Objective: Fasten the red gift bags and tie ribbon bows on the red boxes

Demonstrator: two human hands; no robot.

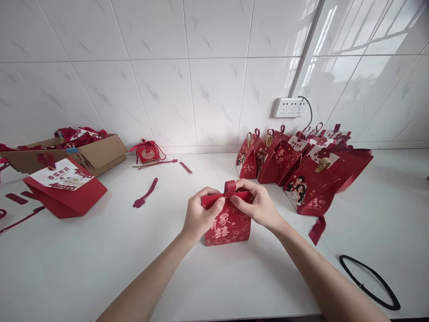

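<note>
From the tabletop's (221, 286) left edge: past a cardboard carton (107, 156), a white-labelled red gift box (77, 199) and a loose flower-ended strap (146, 192). Then, between back and front edges, pinching an upright character-printed gift box (231, 232) at its top with left hand (198, 214) and right hand (263, 205) — thumbs in front, fingers behind, clamped on the top flaps beside the ribbon loop (229, 188). Apparently at the closing step — calling for even pressure and aligned flaps. Toward the back right corner, a cluster of standing gift boxes (310, 192).

wall (217, 98): white veined tile | socket strip (288, 108): low right | barred-window reflection (358, 27): upper right | tabletop (83, 259): white
</note>
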